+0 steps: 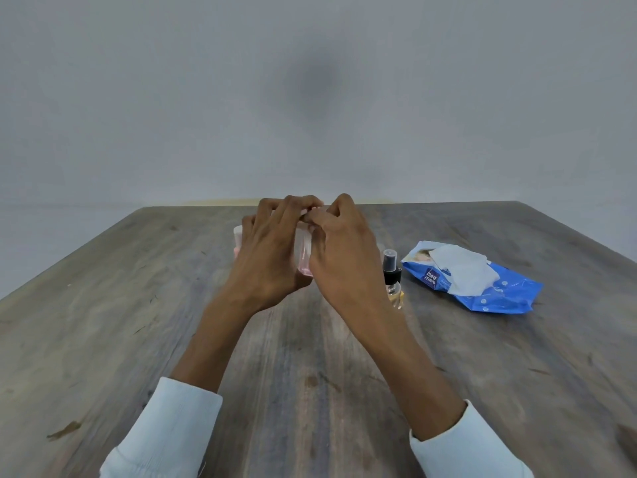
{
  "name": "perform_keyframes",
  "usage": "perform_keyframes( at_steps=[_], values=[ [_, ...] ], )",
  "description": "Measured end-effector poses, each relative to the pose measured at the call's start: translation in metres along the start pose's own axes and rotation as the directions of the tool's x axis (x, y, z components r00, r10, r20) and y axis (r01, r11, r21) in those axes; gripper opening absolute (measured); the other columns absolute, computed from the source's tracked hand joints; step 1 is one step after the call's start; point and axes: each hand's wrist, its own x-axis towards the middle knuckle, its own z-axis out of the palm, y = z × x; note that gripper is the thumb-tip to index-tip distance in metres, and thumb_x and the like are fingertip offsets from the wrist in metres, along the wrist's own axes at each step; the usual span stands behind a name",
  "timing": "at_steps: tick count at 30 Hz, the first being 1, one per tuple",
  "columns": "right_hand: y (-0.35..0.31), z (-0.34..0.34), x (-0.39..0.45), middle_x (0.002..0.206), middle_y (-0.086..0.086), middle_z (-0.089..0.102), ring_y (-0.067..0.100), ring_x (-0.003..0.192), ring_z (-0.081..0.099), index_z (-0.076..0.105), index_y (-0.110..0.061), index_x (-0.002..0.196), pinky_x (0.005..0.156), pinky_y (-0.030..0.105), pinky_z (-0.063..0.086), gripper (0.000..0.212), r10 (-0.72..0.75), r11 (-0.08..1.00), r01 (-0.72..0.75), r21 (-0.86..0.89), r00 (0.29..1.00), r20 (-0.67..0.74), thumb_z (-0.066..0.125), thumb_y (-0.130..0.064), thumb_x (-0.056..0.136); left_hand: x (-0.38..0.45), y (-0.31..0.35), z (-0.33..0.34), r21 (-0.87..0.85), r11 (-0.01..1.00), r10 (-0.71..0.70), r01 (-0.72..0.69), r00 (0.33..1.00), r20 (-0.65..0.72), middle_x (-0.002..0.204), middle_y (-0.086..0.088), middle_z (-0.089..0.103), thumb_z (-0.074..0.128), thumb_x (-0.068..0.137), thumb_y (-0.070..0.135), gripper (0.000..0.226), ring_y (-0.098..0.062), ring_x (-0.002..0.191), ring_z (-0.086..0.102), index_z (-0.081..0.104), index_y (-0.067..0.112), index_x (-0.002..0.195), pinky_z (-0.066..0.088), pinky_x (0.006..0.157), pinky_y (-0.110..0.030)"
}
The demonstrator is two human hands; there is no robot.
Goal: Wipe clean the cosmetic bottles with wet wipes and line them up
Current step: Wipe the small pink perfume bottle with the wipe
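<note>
Centre of the frame: clear bottle (304, 251) with a pink base, held upright above the wooden table (138, 305), long axis vertical, top end up among the fingers and pink bottom end down. Gripped between both hands. Left hand (272, 250) wrapped around the bottle's left side, fingers curled over its top. Right hand (341, 250) closed against the right side, fingertips (315, 213) pinching at the top and meeting the left hand's fingers there. Cap or neck hidden under the fingers; no telling what exactly is pinched.

Just left of centre, mostly hidden behind the left hand: second pink-tinted bottle (238, 241), standing upright on the table with a pale top.

Right of centre, just beside the right wrist: small spray bottle (393, 281), standing upright, clear cap over a black sprayer collar, amber liquid in the lower part.

Further right, well apart from the held bottle: blue wet-wipe pack (499, 298) lying flat, long axis running from upper left to lower right. White wipe (462, 270) draped over the pack's top.

Lower corners of the frame: pale sleeves (165, 429) on both forearms.
</note>
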Motion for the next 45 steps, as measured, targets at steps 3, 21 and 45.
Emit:
perform_keyframes(
  at_steps=[3, 21, 45],
  values=[
    [0.002, -0.001, 0.004, 0.108, 0.004, 0.055, 0.019, 0.094, 0.059, 0.075, -0.019, 0.127, 0.076, 0.033, 0.053, 0.034, 0.041, 0.999, -0.041, 0.024, 0.999, -0.034, 0.061, -0.006, 0.099, 0.002, -0.007, -0.003, -0.007, 0.999, -0.053, 0.053, 0.998, -0.025, 0.143, 0.014, 0.050, 0.096, 0.064, 0.031, 0.099, -0.017, 0.130, 0.043, 0.043, 0.030, 0.148, 0.041, 0.098, -0.046],
    [0.011, -0.010, 0.012, 0.106, -0.003, 0.059, 0.005, 0.093, 0.060, 0.066, -0.018, 0.104, 0.074, 0.008, 0.044, 0.011, 0.204, 0.903, -0.068, 0.425, 0.937, -0.283, 0.074, -0.024, 0.099, 0.001, 0.021, -0.007, -0.670, 0.681, 0.013, 0.294, 0.911, 0.412, 0.152, -0.002, 0.051, 0.077, 0.089, -0.008, 0.115, -0.022, 0.127, 0.068, 0.006, 0.044, 0.163, 0.063, 0.095, -0.041],
    [0.005, -0.015, 0.010, 0.095, -0.001, 0.075, 0.019, 0.084, 0.073, 0.075, -0.019, 0.097, 0.073, 0.033, 0.061, 0.017, 0.285, 0.694, -0.194, 0.694, 0.958, -0.017, 0.083, -0.033, 0.092, 0.003, 0.013, -0.028, -0.849, 0.312, -0.201, 0.427, 0.903, 0.380, 0.059, -0.020, 0.056, 0.051, 0.103, 0.054, 0.070, -0.019, 0.034, 0.037, 0.061, -0.013, 0.122, 0.029, 0.037, -0.023]
  ],
)
